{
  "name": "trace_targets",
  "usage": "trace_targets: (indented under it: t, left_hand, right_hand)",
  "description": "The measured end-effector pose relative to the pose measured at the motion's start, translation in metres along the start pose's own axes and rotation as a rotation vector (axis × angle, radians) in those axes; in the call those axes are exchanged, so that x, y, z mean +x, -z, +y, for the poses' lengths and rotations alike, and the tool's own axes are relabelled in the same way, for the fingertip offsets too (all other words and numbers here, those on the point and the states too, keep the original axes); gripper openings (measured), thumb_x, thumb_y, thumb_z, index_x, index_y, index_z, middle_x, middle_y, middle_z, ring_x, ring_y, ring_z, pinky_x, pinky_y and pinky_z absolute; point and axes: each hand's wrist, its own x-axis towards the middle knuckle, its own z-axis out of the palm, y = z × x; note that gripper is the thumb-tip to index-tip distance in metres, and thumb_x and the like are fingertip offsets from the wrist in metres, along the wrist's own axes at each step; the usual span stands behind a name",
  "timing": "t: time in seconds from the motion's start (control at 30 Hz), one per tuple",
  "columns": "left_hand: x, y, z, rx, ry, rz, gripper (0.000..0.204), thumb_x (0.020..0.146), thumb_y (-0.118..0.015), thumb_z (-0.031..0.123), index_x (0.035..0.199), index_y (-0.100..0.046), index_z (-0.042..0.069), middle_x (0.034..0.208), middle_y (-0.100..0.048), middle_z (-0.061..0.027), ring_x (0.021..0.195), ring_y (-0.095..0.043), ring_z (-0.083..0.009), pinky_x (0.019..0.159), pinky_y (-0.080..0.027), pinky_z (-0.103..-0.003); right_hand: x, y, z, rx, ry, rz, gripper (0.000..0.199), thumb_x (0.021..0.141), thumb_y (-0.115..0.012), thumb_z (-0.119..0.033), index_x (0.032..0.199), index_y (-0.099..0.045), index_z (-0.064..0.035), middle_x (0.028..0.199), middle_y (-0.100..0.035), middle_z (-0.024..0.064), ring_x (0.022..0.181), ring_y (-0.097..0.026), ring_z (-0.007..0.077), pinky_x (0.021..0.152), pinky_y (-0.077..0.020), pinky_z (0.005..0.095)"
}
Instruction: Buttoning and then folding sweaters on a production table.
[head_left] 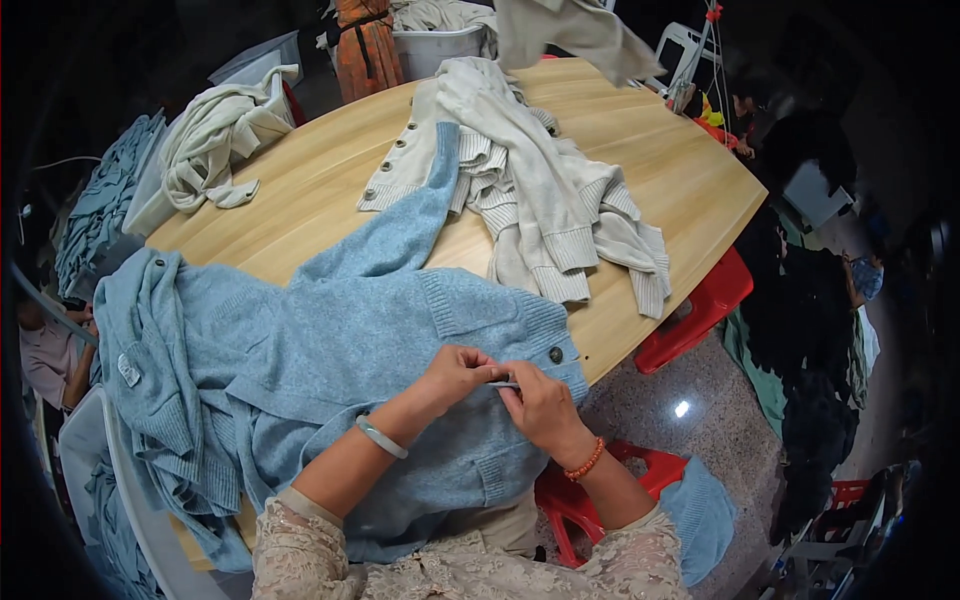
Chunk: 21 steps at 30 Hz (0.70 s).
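A light-blue knitted cardigan (330,340) is spread over the table's near side, with a dark button (556,355) close to its ribbed edge. Above it my left hand (455,378) is closed in a pinch, a pale bangle on its wrist. My right hand (542,408), with an orange bead bracelet below it, is closed right beside the left, fingertips meeting. A small, thin greyish piece shows between the fingers, too small to name. Whether the fingertips also grip the knit is hidden.
Cream buttoned cardigans (540,190) lie in a pile on the wooden table (290,165). Bins of knitwear stand along the left, one with a cream garment (220,135) over its rim. Red stools (695,310) stand at the right edge. At the far edge a cream garment (580,35) hangs in the air.
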Motion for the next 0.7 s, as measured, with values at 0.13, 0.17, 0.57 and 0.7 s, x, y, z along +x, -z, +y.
trace_targets:
  t: [0.13, 0.17, 0.57, 0.7]
  left_hand:
    - [-0.008, 0.004, 0.006, -0.055, 0.002, -0.071, 0.016, 0.088, -0.069, 0.011, 0.097, -0.069, -0.002, 0.089, -0.069, -0.0031, 0.08, -0.06, -0.0061, 0.07, -0.048, -0.021]
    - [-0.011, 0.005, 0.009, -0.053, 0.001, -0.078, 0.016, 0.088, -0.069, 0.011, 0.097, -0.069, -0.002, 0.089, -0.069, -0.0031, 0.08, -0.06, -0.0061, 0.07, -0.048, -0.021]
    - [-0.036, -0.001, 0.005, 0.548, -0.44, 0.103, 0.012, 0.085, -0.064, 0.003, 0.096, -0.068, 0.0, 0.073, -0.061, -0.0133, 0.059, -0.052, -0.014, 0.055, -0.042, -0.03]
    - [-0.036, -0.003, 0.013, 0.584, -0.423, 0.133, 0.01, 0.082, -0.063, 0.004, 0.091, -0.066, 0.0, 0.08, -0.062, -0.0189, 0.071, -0.061, -0.036, 0.063, -0.047, -0.039]
  right_hand:
    - [-0.002, -0.001, 0.004, -0.049, 0.017, -0.033, 0.029, 0.083, -0.064, -0.011, 0.108, -0.052, -0.0019, 0.09, -0.057, 0.0174, 0.08, -0.061, 0.038, 0.067, -0.051, 0.0446]
    - [-0.003, -0.002, 0.006, -0.054, 0.012, -0.029, 0.029, 0.083, -0.064, -0.011, 0.108, -0.052, -0.0019, 0.09, -0.057, 0.0174, 0.08, -0.061, 0.038, 0.067, -0.051, 0.0446]
    - [0.0, -0.004, 0.028, 0.056, 0.065, -0.21, 0.025, 0.083, -0.054, 0.0, 0.108, -0.059, 0.0016, 0.09, -0.057, 0.0184, 0.086, -0.058, 0.0381, 0.075, -0.049, 0.042]
    - [0.002, -0.006, 0.029, 0.009, 0.111, -0.167, 0.024, 0.08, -0.052, 0.004, 0.103, -0.06, 0.0025, 0.088, -0.056, 0.0183, 0.084, -0.058, 0.0375, 0.073, -0.0489, 0.0418]
